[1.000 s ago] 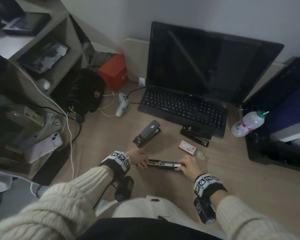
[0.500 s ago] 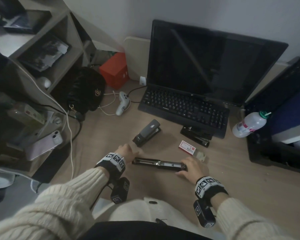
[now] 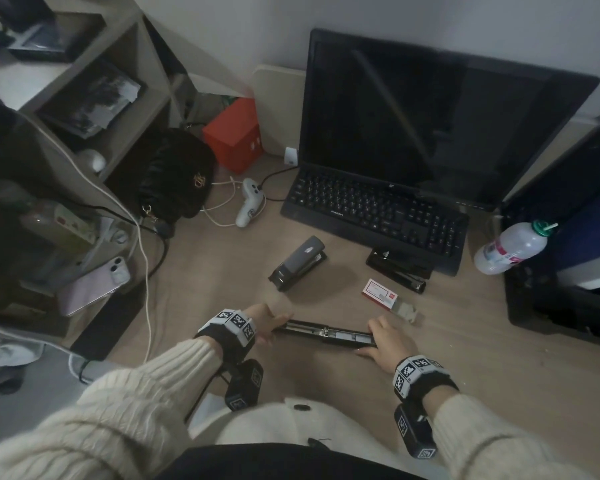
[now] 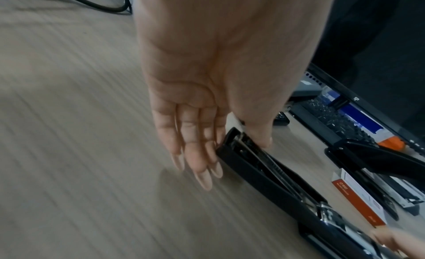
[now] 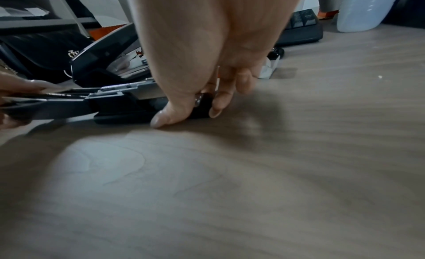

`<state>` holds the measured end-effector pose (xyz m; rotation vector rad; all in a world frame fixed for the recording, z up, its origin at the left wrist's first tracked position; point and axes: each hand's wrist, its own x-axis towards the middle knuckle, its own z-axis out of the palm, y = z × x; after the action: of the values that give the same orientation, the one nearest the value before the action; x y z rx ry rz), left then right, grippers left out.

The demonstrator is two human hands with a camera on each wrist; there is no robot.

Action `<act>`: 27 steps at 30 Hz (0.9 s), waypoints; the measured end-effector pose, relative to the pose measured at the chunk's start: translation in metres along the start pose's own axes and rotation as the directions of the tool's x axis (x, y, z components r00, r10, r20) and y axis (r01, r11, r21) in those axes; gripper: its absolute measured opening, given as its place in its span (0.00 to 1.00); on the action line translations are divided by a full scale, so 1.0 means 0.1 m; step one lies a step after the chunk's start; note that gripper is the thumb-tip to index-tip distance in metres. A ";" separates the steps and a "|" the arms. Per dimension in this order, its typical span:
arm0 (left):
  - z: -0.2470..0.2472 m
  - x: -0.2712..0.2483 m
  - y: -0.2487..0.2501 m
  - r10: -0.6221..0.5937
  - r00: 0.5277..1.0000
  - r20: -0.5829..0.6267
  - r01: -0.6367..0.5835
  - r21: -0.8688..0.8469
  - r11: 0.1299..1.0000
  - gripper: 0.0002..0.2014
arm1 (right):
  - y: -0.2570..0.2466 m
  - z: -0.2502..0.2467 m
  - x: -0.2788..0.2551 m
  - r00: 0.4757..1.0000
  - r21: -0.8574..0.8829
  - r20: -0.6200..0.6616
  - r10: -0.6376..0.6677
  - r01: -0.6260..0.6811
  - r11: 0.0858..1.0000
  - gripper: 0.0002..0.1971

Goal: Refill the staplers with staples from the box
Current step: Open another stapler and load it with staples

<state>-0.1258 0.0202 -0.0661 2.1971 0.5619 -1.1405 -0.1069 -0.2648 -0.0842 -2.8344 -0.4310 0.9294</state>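
Observation:
A black stapler (image 3: 326, 336) lies unfolded flat on the desk in front of me, its metal staple channel facing up (image 4: 260, 181). My left hand (image 3: 267, 323) holds its left end between the thumb and straight fingers (image 4: 202, 172). My right hand (image 3: 383, 341) pinches the right end between thumb and fingers (image 5: 216, 106). The red-and-white staple box (image 3: 380, 291) lies just beyond, its inner tray pulled out. A grey stapler (image 3: 298, 263) and another black stapler (image 3: 395, 268) lie farther back.
A keyboard (image 3: 378, 209) and a dark monitor (image 3: 430, 116) stand behind the staplers. On the right lies a plastic bottle (image 3: 513, 247). A black bag (image 3: 177, 174), a white controller (image 3: 250, 202), cables and a phone (image 3: 94, 285) crowd the left.
My left hand drew back to the left, uncovering more of the unfolded stapler, and now holds its left end. My right hand stayed on the right end.

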 end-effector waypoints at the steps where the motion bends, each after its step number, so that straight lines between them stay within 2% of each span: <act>1: 0.00 0.01 0.00 0.012 1.000 0.001 -0.012 0.011 1.000 0.30 | -0.01 -0.01 -0.01 1.000 -0.004 -0.005 -0.003 0.003 1.000 0.25; 4: -0.01 0.04 0.00 0.063 0.998 -0.023 -0.063 -0.008 0.998 0.29 | -0.01 -0.03 -0.01 1.000 0.037 -0.018 -0.001 0.002 0.999 0.25; 9: -0.16 -0.01 0.07 0.159 0.974 -0.163 -0.161 0.001 0.987 0.27 | -0.04 -0.14 -0.06 0.997 0.167 -0.073 -0.040 0.051 0.985 0.22; 14: -0.28 -0.02 0.11 0.223 0.938 -0.266 -0.231 0.001 0.973 0.25 | -0.02 -0.19 -0.09 0.987 0.167 -0.141 -0.081 0.104 0.980 0.20; 17: -0.29 -0.03 0.17 0.274 0.908 -0.317 -0.266 0.069 0.962 0.26 | -0.08 -0.26 -0.09 0.982 0.151 -0.174 -0.079 0.106 0.983 0.18; 23: -0.32 -0.12 0.26 0.313 0.882 -0.351 -0.292 0.111 0.950 0.28 | -0.17 -0.34 -0.14 0.983 0.199 -0.184 -0.020 0.057 0.978 0.18; 27: -0.37 -0.12 0.34 0.359 0.859 -0.364 -0.339 0.120 0.933 0.30 | -0.25 -0.39 -0.15 0.975 0.315 -0.218 0.052 0.020 0.949 0.17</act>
<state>-0.0904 0.0191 -0.0290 2.4548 0.2668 -0.5434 -0.1015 -0.2474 -0.0394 -2.6075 -0.2098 0.6054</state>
